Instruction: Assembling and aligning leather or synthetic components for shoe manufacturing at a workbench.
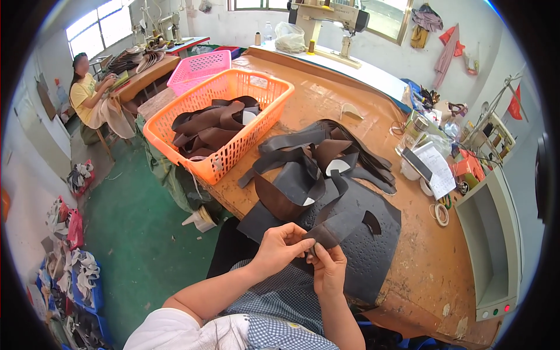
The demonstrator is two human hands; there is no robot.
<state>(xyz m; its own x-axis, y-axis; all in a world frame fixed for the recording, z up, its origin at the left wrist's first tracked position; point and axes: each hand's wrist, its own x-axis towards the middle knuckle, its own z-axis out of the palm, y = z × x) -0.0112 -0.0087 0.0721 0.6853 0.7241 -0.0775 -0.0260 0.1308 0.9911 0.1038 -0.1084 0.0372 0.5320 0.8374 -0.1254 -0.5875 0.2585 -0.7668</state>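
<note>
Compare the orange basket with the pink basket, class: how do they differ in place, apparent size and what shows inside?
The orange basket sits nearer the camera; the pink basket is behind it.
The orange basket looks larger in the picture than the pink basket.
Dark strips fill the orange basket; none show in the pink basket.
Both have walls full of openings.

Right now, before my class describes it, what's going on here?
Someone holds a dark strip in the left hand and right hand, close together, by a dark mat on the table. Loose strips lie heaped beyond the hands, and brown strips lie in an orange basket. Farther off at the left, another person sits at a second table.
</note>
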